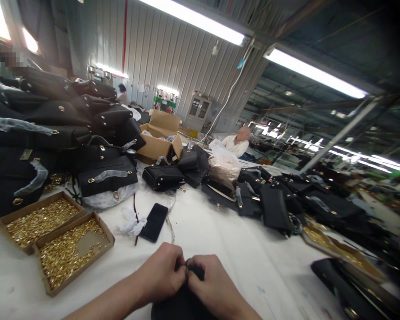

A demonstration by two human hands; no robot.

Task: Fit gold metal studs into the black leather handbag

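A black bag (180,306), only partly in view, is at the bottom centre of the table in front of me. My left hand (163,273) has its fingers closed in a pinch at the bag's top edge. Right beside it, my right hand (211,278) grips the same edge, thumb and fingers bent around it. The fingertips of both hands nearly meet; any small part between them is hidden. Forward of my left hand lies a black phone (155,222), with crumpled white wrap (132,223) at its side.
Two cardboard trays (108,240) of small gold metal fittings stand at left. Black bags (108,178) are piled at left, others (275,206) at right. An open carton (153,149) and a clear plastic sack (224,162) stand farther back. Another person (236,143) sits beyond.
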